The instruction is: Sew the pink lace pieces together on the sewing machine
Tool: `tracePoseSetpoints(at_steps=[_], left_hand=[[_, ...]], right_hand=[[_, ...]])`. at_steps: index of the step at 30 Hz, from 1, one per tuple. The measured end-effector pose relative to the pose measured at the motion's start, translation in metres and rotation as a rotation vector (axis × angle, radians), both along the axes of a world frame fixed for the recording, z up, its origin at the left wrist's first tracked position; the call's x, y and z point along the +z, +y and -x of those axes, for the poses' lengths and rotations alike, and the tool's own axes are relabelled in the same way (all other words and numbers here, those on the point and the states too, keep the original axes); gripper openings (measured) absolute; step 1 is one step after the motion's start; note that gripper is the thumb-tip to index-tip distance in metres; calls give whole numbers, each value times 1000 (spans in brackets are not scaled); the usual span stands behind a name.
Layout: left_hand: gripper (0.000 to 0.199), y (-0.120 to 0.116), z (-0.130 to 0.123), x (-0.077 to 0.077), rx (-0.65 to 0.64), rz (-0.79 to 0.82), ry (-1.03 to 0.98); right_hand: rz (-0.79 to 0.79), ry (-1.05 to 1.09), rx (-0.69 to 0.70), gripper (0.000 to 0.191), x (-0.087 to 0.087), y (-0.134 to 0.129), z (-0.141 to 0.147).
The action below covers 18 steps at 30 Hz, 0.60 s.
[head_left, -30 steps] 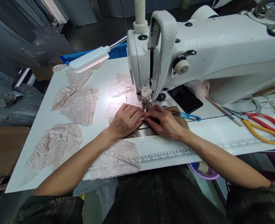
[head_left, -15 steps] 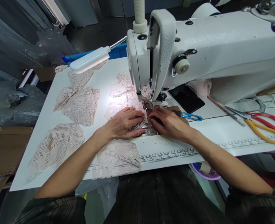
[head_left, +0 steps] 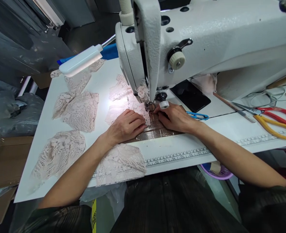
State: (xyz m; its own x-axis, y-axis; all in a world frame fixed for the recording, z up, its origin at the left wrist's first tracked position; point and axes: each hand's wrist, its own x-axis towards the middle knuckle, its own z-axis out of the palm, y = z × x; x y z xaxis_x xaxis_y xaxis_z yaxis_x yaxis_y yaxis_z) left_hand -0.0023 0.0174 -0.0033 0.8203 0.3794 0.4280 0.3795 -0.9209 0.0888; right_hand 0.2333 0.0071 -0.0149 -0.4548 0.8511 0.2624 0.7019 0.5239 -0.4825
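Observation:
My left hand (head_left: 127,127) lies palm down on a pale pink lace piece (head_left: 120,110), its fingers slightly bent and resting on the cloth left of the presser foot (head_left: 150,106). My right hand (head_left: 176,118) is on the other side of the foot, with thumb and index finger drawn together beside it; what they pinch, if anything, is hidden. Under both hands is the metal-coloured plate (head_left: 154,132) of the white sewing machine (head_left: 206,42). A pink fabric flower (head_left: 142,92) hangs at the needle head. Blue thread snips (head_left: 198,116) lie partly behind my right hand.
Several lace pieces (head_left: 81,111) lie on the left, with another folded lace piece (head_left: 121,163) at the front edge. A black phone (head_left: 191,95), a thin metal tool (head_left: 232,106) and red-and-yellow-handled scissors (head_left: 276,124) lie right. The lamp (head_left: 82,61) hangs over the left side.
The view has shifted closer to the machine. My left hand has drawn its thumb in nearer its fingers and uncovered more of the plate. My right hand remains by the presser foot.

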Motion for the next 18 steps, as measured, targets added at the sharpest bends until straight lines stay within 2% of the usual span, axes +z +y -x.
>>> tracePoseSetpoints(at_steps=[8,18], left_hand=[[8,3,5,1,-57,110,-56],[6,1,3,-1,-37,-39,-26]], right_hand=[[-93,-34,118,28,-3,-2,-5],[-144,-108,165,35,-4,-3,-4]])
